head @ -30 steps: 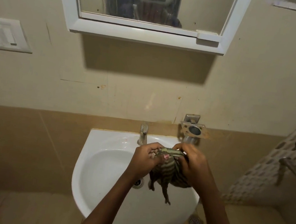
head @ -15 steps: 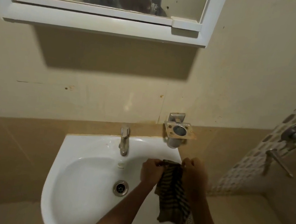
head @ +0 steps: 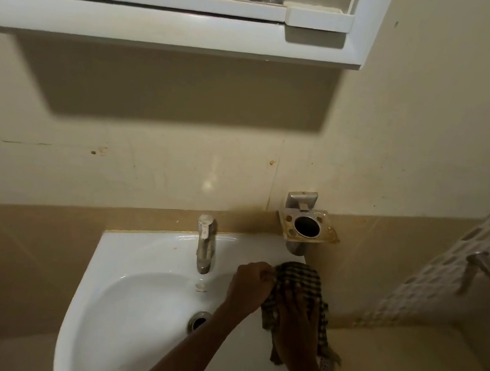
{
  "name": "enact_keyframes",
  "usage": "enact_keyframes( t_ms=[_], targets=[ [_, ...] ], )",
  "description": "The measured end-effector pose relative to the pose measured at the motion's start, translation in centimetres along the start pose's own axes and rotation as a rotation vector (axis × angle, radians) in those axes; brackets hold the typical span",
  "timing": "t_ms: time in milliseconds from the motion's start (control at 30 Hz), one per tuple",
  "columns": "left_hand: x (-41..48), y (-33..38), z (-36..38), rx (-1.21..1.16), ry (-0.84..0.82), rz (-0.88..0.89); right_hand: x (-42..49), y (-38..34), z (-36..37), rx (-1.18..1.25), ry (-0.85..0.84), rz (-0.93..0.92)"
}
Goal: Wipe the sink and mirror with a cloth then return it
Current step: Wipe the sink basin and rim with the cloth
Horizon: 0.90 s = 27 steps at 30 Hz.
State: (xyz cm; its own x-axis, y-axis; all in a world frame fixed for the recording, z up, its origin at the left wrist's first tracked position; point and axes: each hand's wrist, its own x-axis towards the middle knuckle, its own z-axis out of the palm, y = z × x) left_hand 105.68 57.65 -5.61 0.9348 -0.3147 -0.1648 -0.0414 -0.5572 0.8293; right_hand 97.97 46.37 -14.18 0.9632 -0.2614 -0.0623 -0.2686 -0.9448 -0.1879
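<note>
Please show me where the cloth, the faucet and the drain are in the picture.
cloth (head: 302,281): head view, on its checked upper fold at the sink's right rim.
faucet (head: 205,247): head view, on its metal spout.
drain (head: 198,323): head view, on the dark opening in the basin.

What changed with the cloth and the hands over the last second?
The cloth, bunched up between both hands over the basin a second ago, has shifted right and now lies spread on the right rim of the sink. The right hand presses flat on it; the left hand grips its upper edge. The tap remains off; nothing else in the sink changed.
</note>
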Motion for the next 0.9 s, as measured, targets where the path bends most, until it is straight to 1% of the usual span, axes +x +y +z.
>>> enact_keyframes(
  t_ms=[67, 100, 167, 200, 267, 367, 433, 500, 567, 700, 767, 900],
  targets=[
    [-1.5, -0.5, -2.1, 0.018, -0.088, 0.091, 1.2, -0.3, 0.0, 0.041, 0.033, -0.063],
    [-2.2, -0.9, -3.4, 0.020, -0.100, 0.121, 1.7, -0.3, 0.2, 0.068, 0.067, -0.085],
    [-3.9, -1.8, -6.1, -0.005, -0.047, 0.113, 2.7, -0.2, 0.5, 0.178, 0.164, -0.074],
    [-4.8, -2.2, -7.5, -0.017, -0.003, 0.085, 3.1, -0.2, 0.6, 0.218, 0.203, -0.035],
    [-6.9, -2.9, -9.9, -0.058, 0.094, 0.035, 3.9, -0.6, -0.3, 0.198, 0.184, 0.033],
    [-10.2, -3.9, -12.8, -0.194, 0.240, -0.038, 5.1, -1.0, -0.7, -0.010, 0.186, 0.057],
    [-12.2, -4.6, -14.3, -0.273, 0.314, -0.062, 6.1, -1.4, -0.5, -0.063, 0.180, 0.128],
    [-13.8, -5.4, -15.5, -0.328, 0.376, -0.075, 7.2, -2.1, -0.4, -0.070, 0.180, 0.199],
    [-15.0, -6.2, -16.7, -0.375, 0.445, -0.108, 8.6, -3.6, -0.7, -0.017, 0.147, 0.245],
    [-16.1, -8.0, -18.4, -0.358, 0.565, -0.172, 10.5, -6.1, -0.7, 0.070, 0.132, 0.276],
    [-16.1, -8.9, -19.1, -0.334, 0.584, -0.198, 10.8, -7.3, -0.5, 0.094, 0.133, 0.269],
    [-14.7, -10.5, -19.4, -0.300, 0.532, -0.251, 11.0, -9.7, 0.0, 0.170, 0.154, 0.232]
  ],
)
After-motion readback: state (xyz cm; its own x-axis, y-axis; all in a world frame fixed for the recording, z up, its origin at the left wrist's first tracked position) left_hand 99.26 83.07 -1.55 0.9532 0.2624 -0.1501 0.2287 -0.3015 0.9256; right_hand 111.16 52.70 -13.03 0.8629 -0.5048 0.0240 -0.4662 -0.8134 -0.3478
